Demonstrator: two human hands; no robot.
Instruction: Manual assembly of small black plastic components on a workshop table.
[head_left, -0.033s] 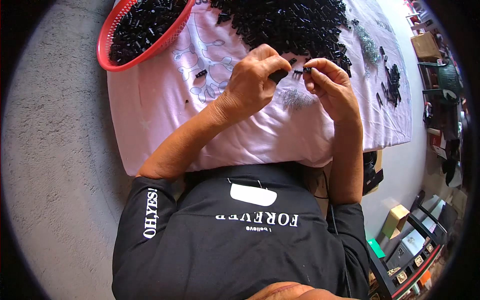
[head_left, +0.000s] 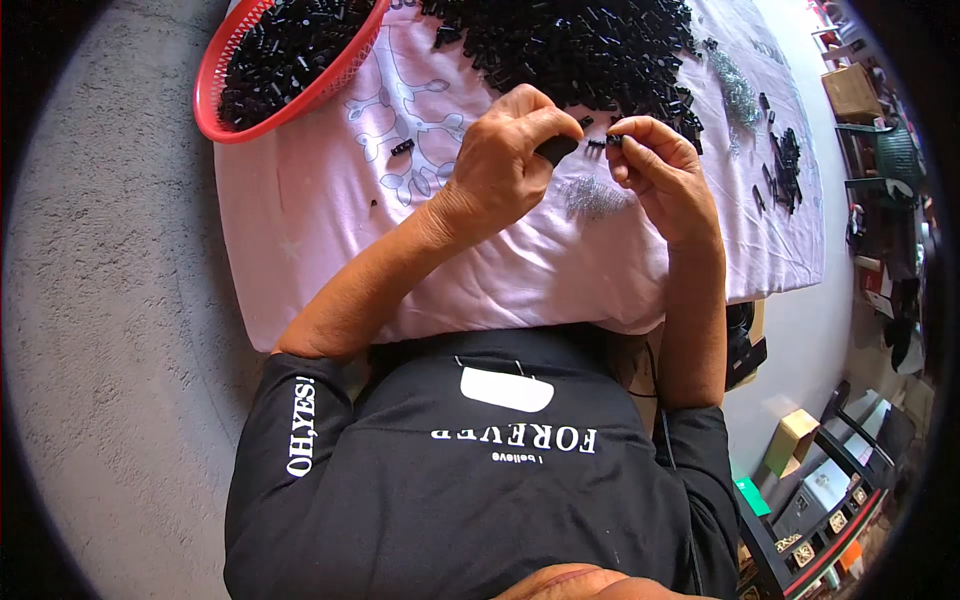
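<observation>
Above the pink cloth, my left hand (head_left: 508,150) is closed, its fingers bent together. A smooth dark rounded piece (head_left: 556,150) shows at its thumb; whether it is gripped or worn there I cannot tell. Facing it, my right hand (head_left: 668,180) pinches a small black plastic part (head_left: 613,141) between thumb and fingertips. A thin dark toothed bit (head_left: 596,144) sticks out from that part toward my left hand. Just below the hands lies a little heap of fine silvery metal pieces (head_left: 595,198). A large pile of black plastic parts (head_left: 575,50) spreads beyond both hands.
At the far left stands a red basket (head_left: 205,100) full of black parts. One loose black part (head_left: 402,147) lies on the pink cloth (head_left: 300,220). To the right are more silvery pieces (head_left: 736,90) and a small group of dark parts (head_left: 787,170). Shelving (head_left: 870,130) stands beyond.
</observation>
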